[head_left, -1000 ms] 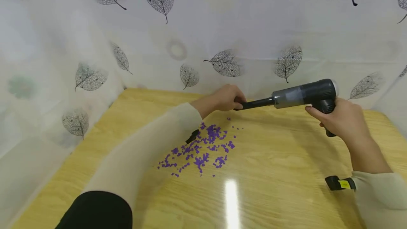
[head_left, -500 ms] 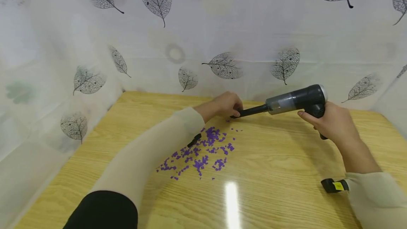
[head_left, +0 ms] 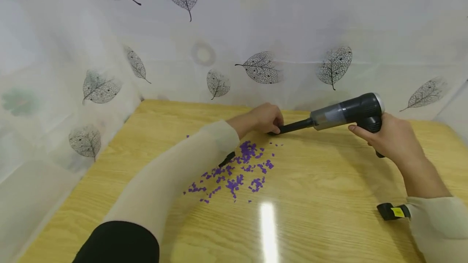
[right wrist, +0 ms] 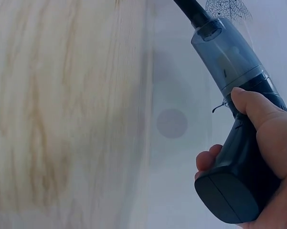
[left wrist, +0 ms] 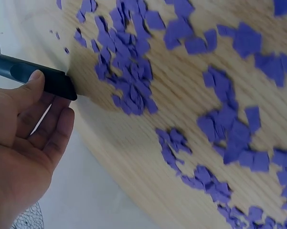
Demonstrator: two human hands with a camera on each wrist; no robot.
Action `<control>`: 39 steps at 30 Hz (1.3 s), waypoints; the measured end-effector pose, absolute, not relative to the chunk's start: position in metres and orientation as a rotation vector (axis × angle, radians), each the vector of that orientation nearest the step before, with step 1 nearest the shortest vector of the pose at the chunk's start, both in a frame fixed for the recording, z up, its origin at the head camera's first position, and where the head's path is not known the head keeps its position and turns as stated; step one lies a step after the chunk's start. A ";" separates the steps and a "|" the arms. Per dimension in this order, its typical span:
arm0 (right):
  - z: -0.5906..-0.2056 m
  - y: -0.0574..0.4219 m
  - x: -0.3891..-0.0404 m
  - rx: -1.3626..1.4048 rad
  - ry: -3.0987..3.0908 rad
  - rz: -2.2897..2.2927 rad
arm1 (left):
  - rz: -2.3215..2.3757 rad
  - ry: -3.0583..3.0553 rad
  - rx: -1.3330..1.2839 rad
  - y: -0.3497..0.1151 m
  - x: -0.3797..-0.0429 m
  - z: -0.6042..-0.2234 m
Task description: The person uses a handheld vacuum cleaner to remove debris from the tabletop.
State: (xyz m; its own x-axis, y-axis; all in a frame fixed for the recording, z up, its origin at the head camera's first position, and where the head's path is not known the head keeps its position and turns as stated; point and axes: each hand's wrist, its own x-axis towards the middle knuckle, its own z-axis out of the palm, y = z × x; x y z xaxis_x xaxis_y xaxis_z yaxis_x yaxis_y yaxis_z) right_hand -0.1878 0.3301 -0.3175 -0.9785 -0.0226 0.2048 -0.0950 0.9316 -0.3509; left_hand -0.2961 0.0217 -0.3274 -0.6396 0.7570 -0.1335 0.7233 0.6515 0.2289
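Note:
My right hand (head_left: 396,137) grips the handle of a black handheld vacuum cleaner (head_left: 360,108) with a see-through dust cup (right wrist: 231,55). Its slim nozzle (head_left: 297,125) points left, toward the back of the table. With thumb and fingers my left hand (left wrist: 26,124) pinches the nozzle near its slanted tip (left wrist: 62,86). In the left wrist view that tip is just beside the heap of purple paper scraps (left wrist: 129,71). More scraps (head_left: 234,184) lie scattered on the table in front of the left hand, partly hidden by the left forearm.
The wood-grain table (head_left: 310,214) meets a pale leaf-print curtain (head_left: 292,23) at its back and left edges. A bright light reflection (head_left: 268,230) crosses the tabletop. A black wrist strap with a yellow label (head_left: 396,212) is at the right cuff.
Both hands have lowered the vacuum cleaner slightly, bringing the nozzle tip down closer to the table. The head view has shifted a little. The purple scraps look much the same.

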 end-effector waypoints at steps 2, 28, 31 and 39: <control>-0.320 0.334 -0.187 0.098 -2.902 0.552 | 0.210 2.633 1.206 0.024 -0.293 -0.327; -0.328 0.364 -0.182 0.140 -2.982 0.471 | 0.309 2.544 1.246 0.046 -0.271 -0.339; -0.328 0.361 -0.182 0.137 -2.982 0.480 | 0.324 2.537 1.224 0.042 -0.271 -0.335; -0.325 0.357 -0.181 0.144 -2.989 0.480 | 0.371 2.515 1.208 0.034 -0.266 -0.330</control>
